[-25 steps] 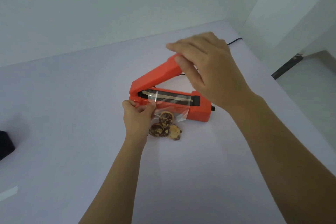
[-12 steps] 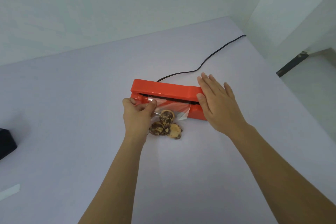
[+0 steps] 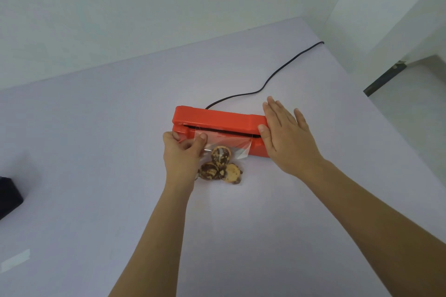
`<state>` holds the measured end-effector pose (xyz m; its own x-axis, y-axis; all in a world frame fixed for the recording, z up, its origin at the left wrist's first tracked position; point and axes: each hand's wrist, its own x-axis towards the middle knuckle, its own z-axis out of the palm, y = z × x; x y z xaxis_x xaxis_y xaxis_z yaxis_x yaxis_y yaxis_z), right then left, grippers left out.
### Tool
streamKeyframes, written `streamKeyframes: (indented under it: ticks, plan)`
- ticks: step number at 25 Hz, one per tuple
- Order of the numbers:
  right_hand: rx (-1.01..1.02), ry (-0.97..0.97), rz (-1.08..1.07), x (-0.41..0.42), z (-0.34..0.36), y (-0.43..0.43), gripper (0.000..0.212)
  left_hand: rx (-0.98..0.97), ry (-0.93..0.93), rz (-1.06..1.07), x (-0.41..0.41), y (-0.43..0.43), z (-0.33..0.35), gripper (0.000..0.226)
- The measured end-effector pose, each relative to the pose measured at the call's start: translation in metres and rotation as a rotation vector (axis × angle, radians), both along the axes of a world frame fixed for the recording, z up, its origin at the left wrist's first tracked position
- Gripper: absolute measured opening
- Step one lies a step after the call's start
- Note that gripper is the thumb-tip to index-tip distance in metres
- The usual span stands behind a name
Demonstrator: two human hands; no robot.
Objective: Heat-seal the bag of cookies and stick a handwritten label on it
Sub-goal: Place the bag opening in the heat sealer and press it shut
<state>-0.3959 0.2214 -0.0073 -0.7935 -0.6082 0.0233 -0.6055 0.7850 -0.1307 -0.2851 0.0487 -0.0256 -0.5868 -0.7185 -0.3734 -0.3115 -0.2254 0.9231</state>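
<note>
An orange heat sealer (image 3: 217, 120) lies across the middle of the white table, its lid down. A clear plastic bag (image 3: 229, 144) holds three chocolate-marbled cookies (image 3: 220, 165), and its open end is clamped in the sealer's slot. My left hand (image 3: 181, 154) pinches the bag's left edge between thumb and fingers, right in front of the sealer. My right hand (image 3: 284, 137) lies flat, fingers spread, pressing down on the lid's right end.
The sealer's black cord (image 3: 268, 79) runs back and right to the table's far edge. A black object (image 3: 9, 196) sits at the left edge. A white paper strip (image 3: 15, 260) lies near the front left. The table's right edge (image 3: 386, 128) drops to the floor.
One second ago the lid was raised under my right hand; it came down shut on the bag's mouth. My right hand now rests flat on its right end. My left hand stayed put.
</note>
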Motion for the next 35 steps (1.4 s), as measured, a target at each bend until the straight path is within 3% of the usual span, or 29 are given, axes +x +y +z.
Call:
streamKeyframes:
  ticks: [35]
  plan:
    - [-0.049, -0.136, -0.001, -0.002, -0.0005, -0.0004, 0.074, 0.034, 0.02, 0.022, -0.0022, 0.001, -0.0001, 0.035]
